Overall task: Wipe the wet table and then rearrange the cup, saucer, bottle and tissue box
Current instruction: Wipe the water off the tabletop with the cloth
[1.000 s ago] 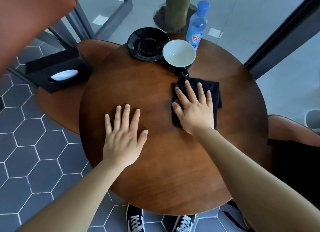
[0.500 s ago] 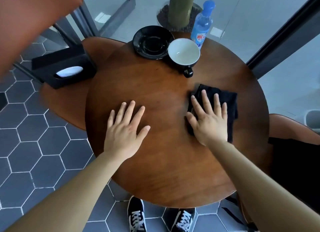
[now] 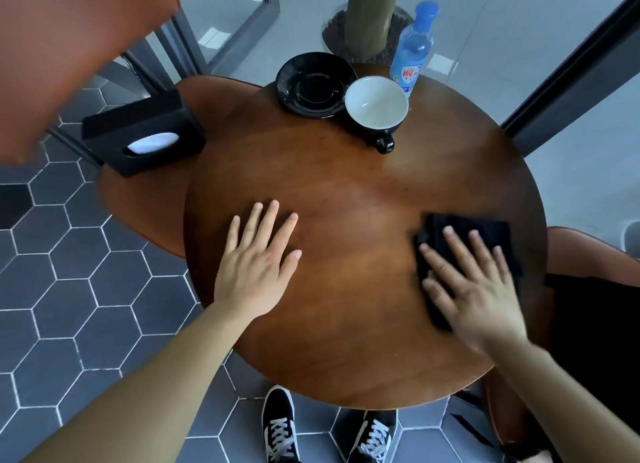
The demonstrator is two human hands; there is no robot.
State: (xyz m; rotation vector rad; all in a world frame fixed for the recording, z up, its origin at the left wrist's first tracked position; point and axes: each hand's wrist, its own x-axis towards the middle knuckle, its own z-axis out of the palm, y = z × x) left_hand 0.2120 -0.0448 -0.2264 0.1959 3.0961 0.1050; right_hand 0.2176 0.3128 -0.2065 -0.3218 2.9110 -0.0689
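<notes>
A: Counts, quick. Tables?
B: One round table (image 3: 346, 192).
A: What's on it?
B: One cup (image 3: 375, 104), one saucer (image 3: 313, 85) and one bottle (image 3: 412, 52), all three at the far edge. One dark cloth (image 3: 485, 229) near the right edge. Four items total.
A: Tissue boxes?
B: One tissue box (image 3: 145, 130) (not on the table, it's on a seat past the left edge).
A: Hands?
B: Two: left hand (image 3: 258, 265) and right hand (image 3: 474, 289).
A: Floor?
B: Two shoes below the near edge: left shoe (image 3: 278, 428) and right shoe (image 3: 375, 435).
A: Chairs?
B: Can't count them, only parts show.
</notes>
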